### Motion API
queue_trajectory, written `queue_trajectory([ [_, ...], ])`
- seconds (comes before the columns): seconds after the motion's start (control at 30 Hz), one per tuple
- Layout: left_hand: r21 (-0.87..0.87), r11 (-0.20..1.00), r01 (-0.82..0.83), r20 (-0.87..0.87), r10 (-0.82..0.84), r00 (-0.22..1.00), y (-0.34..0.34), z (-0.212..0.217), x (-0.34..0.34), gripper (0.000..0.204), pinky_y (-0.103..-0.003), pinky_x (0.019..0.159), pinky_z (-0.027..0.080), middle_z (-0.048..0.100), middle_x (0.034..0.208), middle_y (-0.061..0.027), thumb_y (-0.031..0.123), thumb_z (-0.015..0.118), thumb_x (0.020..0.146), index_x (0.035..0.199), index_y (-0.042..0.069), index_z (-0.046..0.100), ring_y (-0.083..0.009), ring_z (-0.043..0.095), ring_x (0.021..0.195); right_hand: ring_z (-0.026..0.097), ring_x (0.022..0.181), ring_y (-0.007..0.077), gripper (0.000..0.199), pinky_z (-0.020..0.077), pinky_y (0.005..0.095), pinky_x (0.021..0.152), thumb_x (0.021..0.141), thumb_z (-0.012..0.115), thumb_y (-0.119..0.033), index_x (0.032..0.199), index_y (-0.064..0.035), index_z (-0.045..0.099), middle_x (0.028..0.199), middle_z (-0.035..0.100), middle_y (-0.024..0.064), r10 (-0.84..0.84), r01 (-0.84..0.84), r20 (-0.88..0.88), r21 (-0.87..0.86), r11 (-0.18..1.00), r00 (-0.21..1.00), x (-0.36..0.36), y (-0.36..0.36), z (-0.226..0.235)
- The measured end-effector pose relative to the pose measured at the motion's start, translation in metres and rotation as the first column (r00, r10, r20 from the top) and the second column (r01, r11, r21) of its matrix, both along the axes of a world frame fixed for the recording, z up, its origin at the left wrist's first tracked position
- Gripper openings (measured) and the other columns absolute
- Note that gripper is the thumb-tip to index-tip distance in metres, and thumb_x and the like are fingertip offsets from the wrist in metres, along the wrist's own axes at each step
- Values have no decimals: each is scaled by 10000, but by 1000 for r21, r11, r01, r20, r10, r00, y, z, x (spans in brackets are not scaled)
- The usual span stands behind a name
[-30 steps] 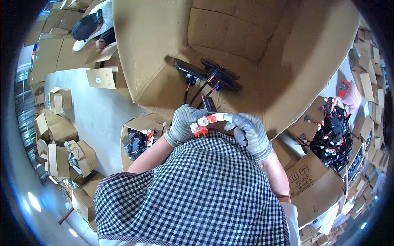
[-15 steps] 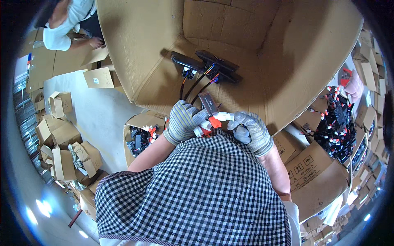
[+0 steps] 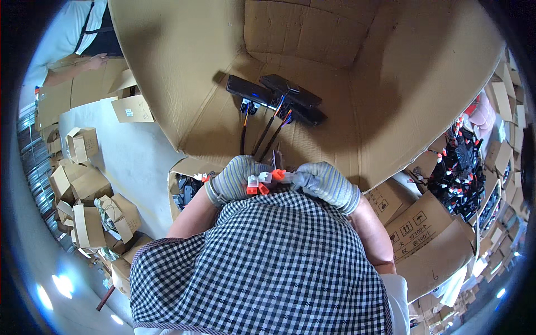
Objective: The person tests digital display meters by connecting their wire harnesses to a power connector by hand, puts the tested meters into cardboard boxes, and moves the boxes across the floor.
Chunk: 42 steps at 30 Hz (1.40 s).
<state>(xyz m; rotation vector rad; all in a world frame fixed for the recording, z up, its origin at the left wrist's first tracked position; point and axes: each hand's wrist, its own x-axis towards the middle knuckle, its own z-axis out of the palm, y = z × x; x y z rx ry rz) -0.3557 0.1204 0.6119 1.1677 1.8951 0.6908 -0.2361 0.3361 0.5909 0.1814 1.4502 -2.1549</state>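
My left hand [image 3: 237, 178], in a striped work glove, is closed around black cables [image 3: 262, 137] with white and red plug connectors [image 3: 258, 184] at their ends. My right hand [image 3: 329, 187], gloved too, pinches a translucent white and red connector [image 3: 282, 175] just right of them. From my left hand the cables run up into a big open cardboard box [image 3: 379, 84]. Inside it, several flat black plastic units [image 3: 290, 92] lie overlapped at the cables' far ends. Between my hands a thin dark piece stands nearly edge-on; its lower part is hidden.
At right lies a heap of black wired parts [image 3: 460, 173] with red and white connectors, beside a printed carton [image 3: 416, 223]. A smaller open box [image 3: 187, 187] of dark parts stands left of my left arm. Opened cartons [image 3: 86, 184] litter the left floor. A co-worker's hand [image 3: 96, 61] is far left.
Both hands have come lower and nearer my body. The dark rectangular piece between them has turned from face-on to nearly edge-on. The co-worker's arm at upper left has shifted left.
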Motion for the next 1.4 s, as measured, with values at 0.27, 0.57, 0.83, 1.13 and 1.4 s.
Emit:
queue_trajectory([
  [0.27,-104,994,-39,121,52,991,-11,-15,10,228,-413,550,442,577,658,-183,263,626,730,819,54,614,-384,555,628,504,603,109,326,419,270,571,888,553,-320,835,-9,635,647,561,38,117,-132,130,110,985,985,-7,-2,-8],
  [0.57,-156,988,-19,165,45,985,-10,-11,14,261,-391,572,461,609,722,-169,291,635,757,890,67,622,-367,577,664,532,650,126,314,436,277,614,895,542,-314,877,-20,650,683,589,49,135,-149,152,86,985,979,-5,0,-7],
  [0.83,-188,954,-232,148,261,954,14,-5,7,256,-392,644,478,631,792,-167,269,626,764,947,90,613,-372,590,727,415,524,51,300,367,207,506,920,529,-314,979,-44,647,641,536,-29,-475,451,161,165,877,865,6,4,8],
  [1.13,-118,941,-316,178,334,926,13,-16,10,297,-357,677,495,651,823,-160,262,614,794,1027,78,621,-339,617,747,417,574,38,272,357,194,546,923,524,-278,908,-43,661,696,560,-19,-242,233,191,66,970,951,-21,-1,44],
  [1.4,-243,957,-160,52,178,983,18,-6,9,344,-336,664,489,651,833,-153,244,670,724,1028,89,623,-333,619,755,603,682,276,295,459,349,633,893,530,-298,905,-27,645,763,610,179,96,-51,-69,484,874,993,-29,5,20],
])
